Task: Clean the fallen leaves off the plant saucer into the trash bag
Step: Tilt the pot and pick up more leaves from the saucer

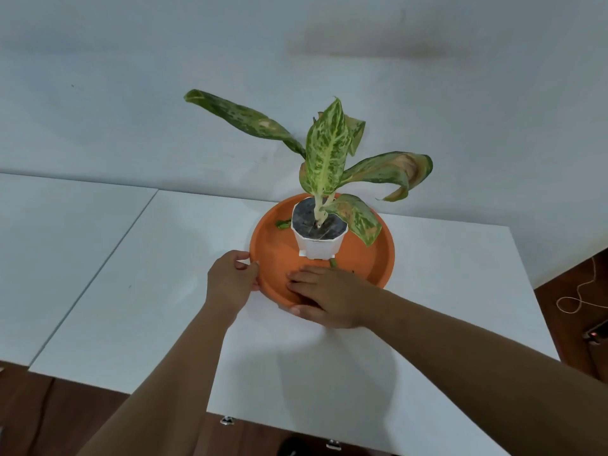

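Observation:
An orange plant saucer (368, 258) sits on the white table, holding a white pot (320, 246) with a speckled green plant (327, 149). A small fallen leaf piece (283, 223) lies in the saucer left of the pot. Another green bit (333, 262) shows just in front of the pot. My left hand (230, 281) grips the saucer's left rim. My right hand (325, 297) rests flat inside the saucer's near part, thumb under the front rim, fingers near the green bit. No trash bag is in view.
The white table (164, 291) has a seam on its left side, with a second white surface (49, 241) beyond. A white wall stands close behind the plant. Brown floor with a thin cord (579, 294) and a dark device (597, 335) lies at the right.

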